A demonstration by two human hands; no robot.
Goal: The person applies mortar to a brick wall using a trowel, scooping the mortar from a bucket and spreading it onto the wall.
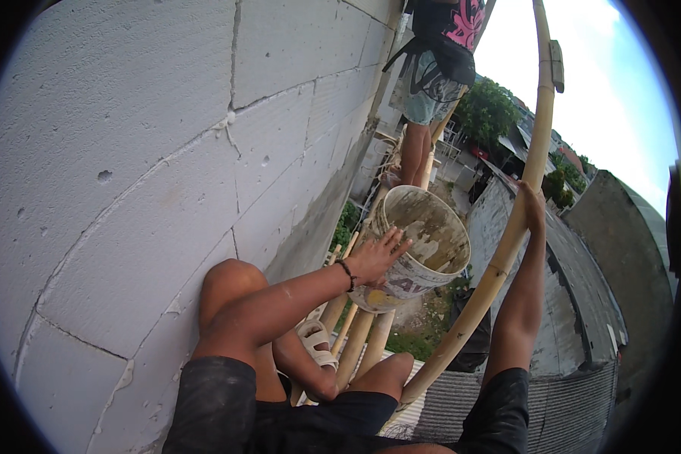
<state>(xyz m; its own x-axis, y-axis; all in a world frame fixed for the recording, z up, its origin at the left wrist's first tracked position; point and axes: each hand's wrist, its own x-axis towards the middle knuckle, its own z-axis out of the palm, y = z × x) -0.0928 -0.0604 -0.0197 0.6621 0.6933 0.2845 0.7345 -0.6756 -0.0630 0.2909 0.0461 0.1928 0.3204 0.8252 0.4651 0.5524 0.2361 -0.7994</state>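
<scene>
A used plastic bucket (420, 246), pale and smeared with dried mortar inside, stands on the bamboo poles in front of me, its mouth facing up and tilted. My left hand (377, 259) lies against its near left rim, fingers stretched out and spread. A dark beaded bracelet (346, 274) circles that wrist. On the right, my right hand (533, 206) is wrapped round a thick bamboo pole (499, 268) that curves up past the bucket. My knees are bent, and a beige sandal (317, 342) shows between them.
A pale block wall (159, 174) with mortar joints rises close on my left. Bamboo poles (354, 346) form the narrow footing. Farther along it stands another person (424, 98) in shorts with a black bag. Beyond the rail, grey roofs (575, 303) and ground lie below.
</scene>
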